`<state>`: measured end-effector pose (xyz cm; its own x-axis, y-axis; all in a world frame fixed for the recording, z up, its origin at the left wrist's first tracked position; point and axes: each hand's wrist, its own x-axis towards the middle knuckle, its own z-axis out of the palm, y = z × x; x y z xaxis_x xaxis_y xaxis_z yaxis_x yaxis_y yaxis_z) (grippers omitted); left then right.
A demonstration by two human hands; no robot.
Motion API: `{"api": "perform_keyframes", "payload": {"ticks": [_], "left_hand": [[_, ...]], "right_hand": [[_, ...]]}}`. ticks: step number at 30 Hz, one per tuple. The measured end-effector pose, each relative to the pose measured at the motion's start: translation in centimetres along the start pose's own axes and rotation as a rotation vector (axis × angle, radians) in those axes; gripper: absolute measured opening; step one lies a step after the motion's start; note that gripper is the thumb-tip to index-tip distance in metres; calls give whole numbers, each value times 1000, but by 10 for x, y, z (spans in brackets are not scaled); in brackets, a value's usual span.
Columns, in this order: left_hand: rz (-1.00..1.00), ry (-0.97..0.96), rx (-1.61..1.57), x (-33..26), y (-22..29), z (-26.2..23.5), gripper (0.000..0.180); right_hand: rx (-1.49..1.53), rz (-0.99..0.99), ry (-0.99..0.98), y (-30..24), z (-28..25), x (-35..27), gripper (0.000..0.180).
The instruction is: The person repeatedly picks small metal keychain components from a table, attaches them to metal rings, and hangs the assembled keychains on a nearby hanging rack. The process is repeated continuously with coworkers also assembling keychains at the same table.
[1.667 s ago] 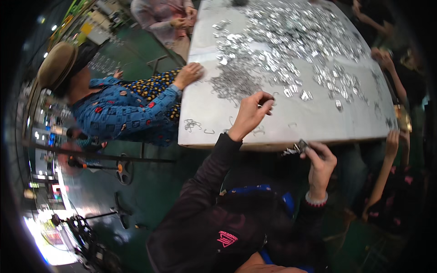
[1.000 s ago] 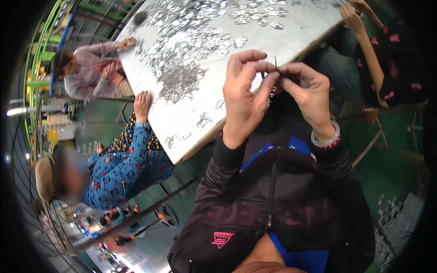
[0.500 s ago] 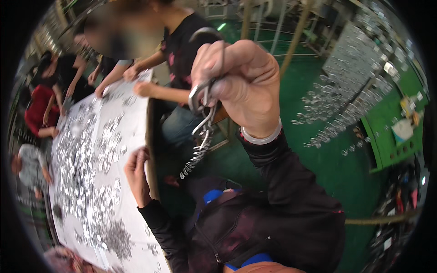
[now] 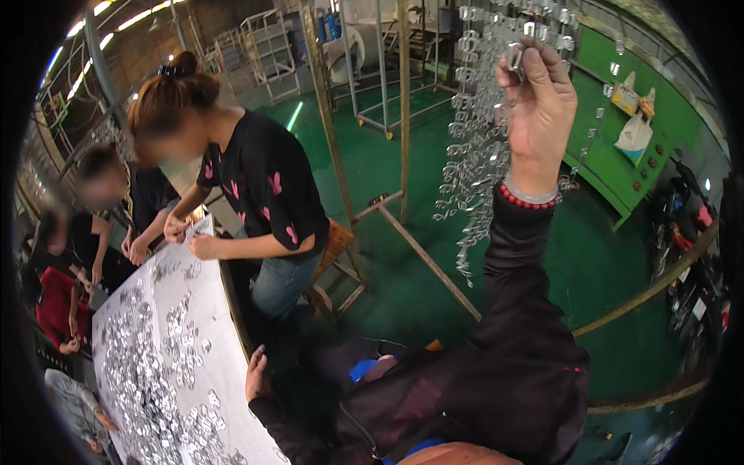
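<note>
The right hand [image 4: 540,112], at two o'clock, pinches a silver metal piece [image 4: 514,56] between thumb and fingers, among hanging strands [image 4: 471,147] of similar pieces; the left hand [image 4: 256,375], at seven o'clock, is loosely open beside the white table [image 4: 223,353].

Green floor [image 4: 430,155], strip lights [image 4: 75,29]

The lights glow at upper left. A wheeled rack [image 4: 383,85] stands behind a post [image 4: 403,85]. A wooden stool [image 4: 337,246] sits near the white table [image 4: 225,341]; bags [image 4: 635,136] hang against a green panel [image 4: 670,128].
</note>
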<state>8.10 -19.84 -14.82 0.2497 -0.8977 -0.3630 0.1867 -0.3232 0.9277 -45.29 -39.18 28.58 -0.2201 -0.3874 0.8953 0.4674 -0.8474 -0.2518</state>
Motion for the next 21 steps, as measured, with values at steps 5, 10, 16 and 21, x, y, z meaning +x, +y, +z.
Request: {"api": "perform_keyframes", "payload": {"ticks": [5,10,16,21], "left_hand": [[8,-4,-74,-7,1,0,54],[9,-11,-53,-8,-2,-2,53],[-21,-17,-49,-11,5,5,54],[23,39,15,-24,18,24,52]], "right_hand": [[-247,-35,209,-31,-56,34,19],[-325,11,294,-46,-95,57,20],[-362,31,141,-63,-116,97,27],[-512,3,224,-60,-112,139,29]]}}
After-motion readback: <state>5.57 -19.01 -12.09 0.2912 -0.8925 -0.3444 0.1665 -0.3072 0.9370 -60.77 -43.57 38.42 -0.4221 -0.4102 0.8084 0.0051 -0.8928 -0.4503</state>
